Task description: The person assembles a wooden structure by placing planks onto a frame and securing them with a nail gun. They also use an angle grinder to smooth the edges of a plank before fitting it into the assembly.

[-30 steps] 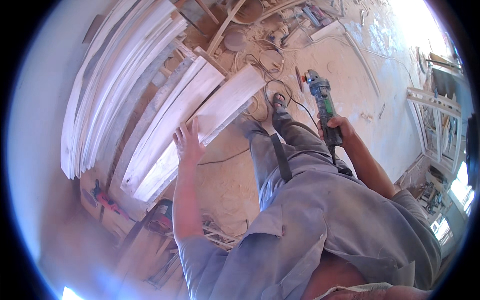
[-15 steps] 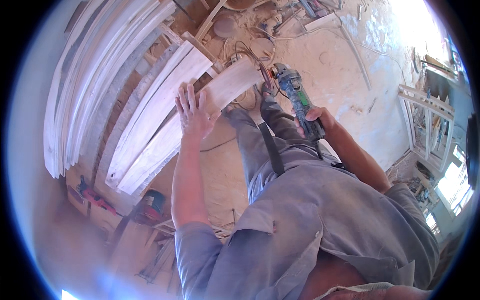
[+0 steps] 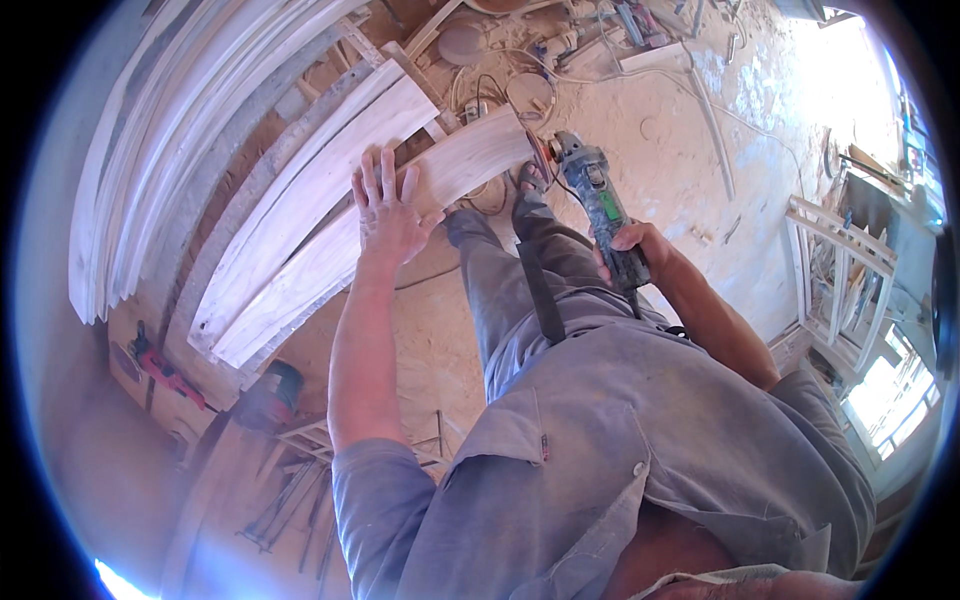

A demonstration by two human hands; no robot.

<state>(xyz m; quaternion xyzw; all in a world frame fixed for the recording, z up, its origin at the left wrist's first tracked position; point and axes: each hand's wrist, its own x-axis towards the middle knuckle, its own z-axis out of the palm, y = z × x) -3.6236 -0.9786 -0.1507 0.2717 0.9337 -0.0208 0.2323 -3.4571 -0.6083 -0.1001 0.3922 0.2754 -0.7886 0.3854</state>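
My right hand (image 3: 640, 248) is wrapped round the rear body of an angle grinder (image 3: 600, 195) with a green patch on its side. Its reddish disc (image 3: 541, 152) is at the far end of a pale wooden plank (image 3: 478, 158), edge-on; whether it touches the wood I cannot tell. My left hand (image 3: 390, 218) lies flat on that plank, fingers spread, pressing from above. Alongside it on the left rests a second pale plank (image 3: 310, 200), with a narrow dark gap between them. The undersides of the planks are hidden.
Several long curved boards (image 3: 170, 130) are stacked at the left. A red power tool (image 3: 165, 370) and a dark green-and-red machine (image 3: 270, 395) sit at lower left. Cables and offcuts litter the dusty floor (image 3: 650, 130). A white wooden frame (image 3: 840, 270) stands at the right.
The whole view has shifted slightly, with the left-hand boards and tools now closer to the left edge. Both hands keep their holds; the grinder stays at the plank's end.
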